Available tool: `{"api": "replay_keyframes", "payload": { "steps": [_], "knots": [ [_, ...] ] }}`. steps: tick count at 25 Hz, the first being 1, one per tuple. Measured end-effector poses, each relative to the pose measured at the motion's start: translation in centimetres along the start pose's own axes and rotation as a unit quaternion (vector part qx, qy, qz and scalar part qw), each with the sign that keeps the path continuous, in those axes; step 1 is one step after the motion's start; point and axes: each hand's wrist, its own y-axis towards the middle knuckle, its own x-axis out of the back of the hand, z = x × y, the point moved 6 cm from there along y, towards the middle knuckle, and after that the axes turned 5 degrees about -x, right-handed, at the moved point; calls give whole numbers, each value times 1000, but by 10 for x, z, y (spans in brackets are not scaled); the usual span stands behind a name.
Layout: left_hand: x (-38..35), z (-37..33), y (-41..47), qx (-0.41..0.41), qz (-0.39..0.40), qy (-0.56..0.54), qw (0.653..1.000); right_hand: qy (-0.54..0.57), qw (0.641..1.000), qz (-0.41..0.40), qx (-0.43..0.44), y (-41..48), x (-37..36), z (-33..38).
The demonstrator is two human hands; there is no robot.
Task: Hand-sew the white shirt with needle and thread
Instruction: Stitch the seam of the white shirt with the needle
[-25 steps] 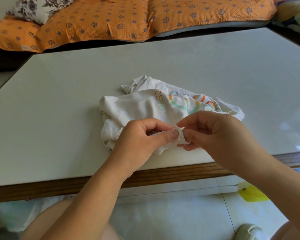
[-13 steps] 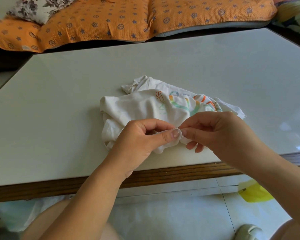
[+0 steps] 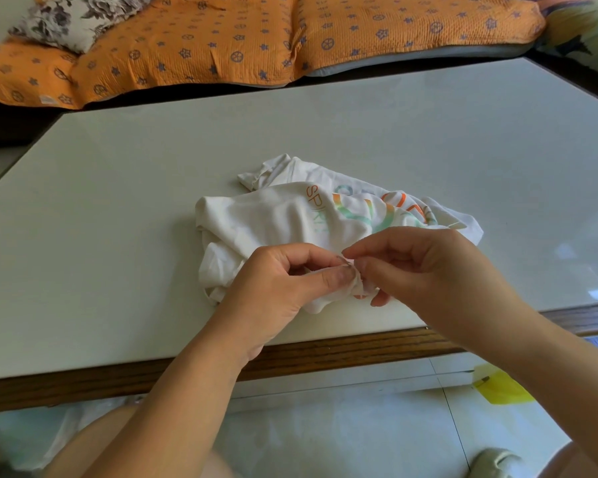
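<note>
Soft white cloth for the shirt (image 3: 273, 219), matt and creased, with a flat coloured print. Smooth pale table top (image 3: 118, 219), lightly glossy, catching glare at the right. Dark brown wood along the table edge (image 3: 325, 357), grain showing. Orange quilted cloth on the cushion (image 3: 187, 39), puckered and matt. Pale shiny tiles on the floor (image 3: 325, 436).

A crumpled white cotton shirt with an orange and green print (image 3: 280, 222) lies near the front edge of the pale glossy surface with a dark wooden rim (image 3: 118, 208). The left hand (image 3: 277, 291) and right hand (image 3: 428, 270) meet at its near fold, both pinching a small bunch of cloth. No needle or thread can be made out. An orange patterned quilted cover (image 3: 221, 43) lies behind.
</note>
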Motion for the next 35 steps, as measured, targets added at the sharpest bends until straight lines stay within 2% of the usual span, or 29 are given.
{"api": "replay_keyframes", "payload": {
  "steps": [6, 8, 10, 12, 13, 14, 16, 18, 19, 23, 27, 31, 35],
  "knots": [
    [0, -2, -1, 3, -11, 19, 1000, -31, 998, -17, 47, -4, -3, 3],
    [0, -3, -1, 3, -13, 14, 1000, -31, 996, -62, 49, -2, 2, 5],
    [0, -3, 0, 7, -13, 10, 1000, 6, 992, -120, 43, 3, 14, 5],
    [-1, -2, 0, 10, -14, 8, 1000, 105, 985, -133, 10, 11, 24, 4],
    [-1, -2, 0, 9, -15, 7, 1000, 193, 975, -111, -23, 15, 25, 0],
    [-1, -2, -1, 8, -16, 5, 1000, 298, 949, -77, -65, 21, 25, -5],
    [0, -3, -1, 0, -15, 5, 1000, 464, 875, -38, -135, 29, 26, -13],
    [0, -4, -1, -5, -13, 6, 1000, 540, 826, -51, -149, 38, 37, -22],
    [1, -3, -1, -4, -12, 5, 1000, 547, 823, -72, -138, 42, 45, -25],
    [2, 0, -3, 17, -5, 16, 1000, 447, 874, -172, -75, 55, 74, -36],
    [5, -1, -4, 31, 12, 33, 999, 248, 929, -270, -42, 62, 94, -43],
    [9, -3, -4, 33, 26, 50, 998, 101, 936, -338, -7, 59, 110, -44],
    [10, 1, -4, 46, 35, 102, 993, 48, 929, -366, -14, 56, 122, -47]
  ]
}}
